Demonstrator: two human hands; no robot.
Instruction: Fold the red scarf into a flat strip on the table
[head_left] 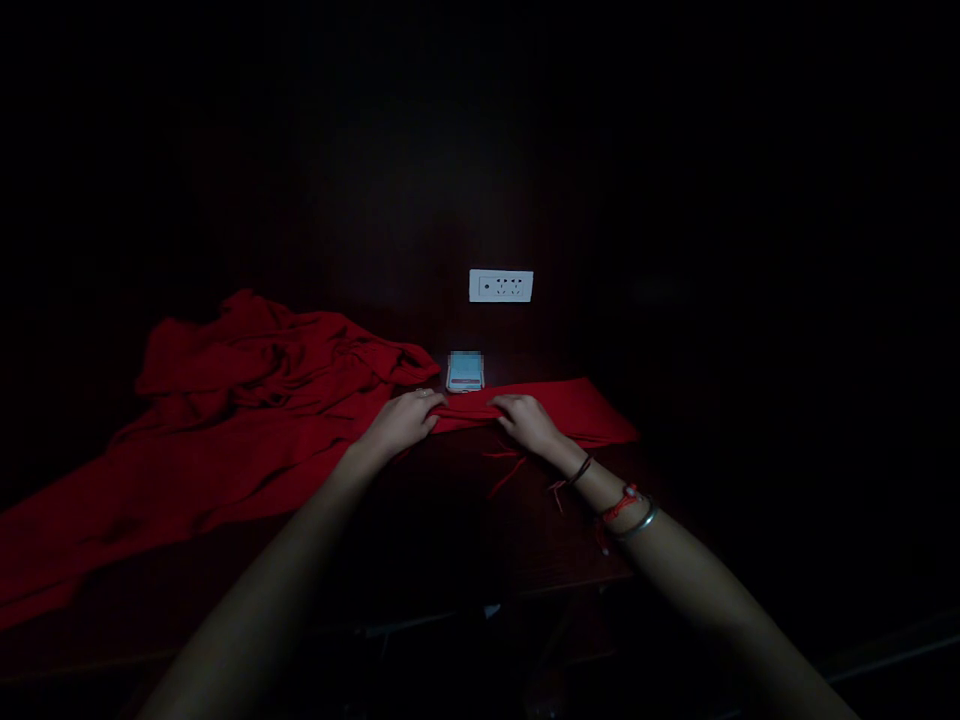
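A long red cloth [247,440] runs across the dark tabletop, heaped and wrinkled on the left and narrowing to a flat, folded strip on the right. My left hand [405,420], with a ring on one finger, grips the strip's edge between thumb and fingers. A short way to the right, my right hand [527,422] pinches the same strip, fingers bent over its top. Loose red threads [506,470] hang from the cloth beside my right wrist, which wears bracelets. Just behind the strip, between my hands, a phone [466,371] with a lit screen lies touching or very near the cloth.
A white wall socket [501,286] is fixed to the dark wall behind the phone. The table's front edge [570,588] shows faintly below my hands. Deep shadow covers both sides, so little can be made out there.
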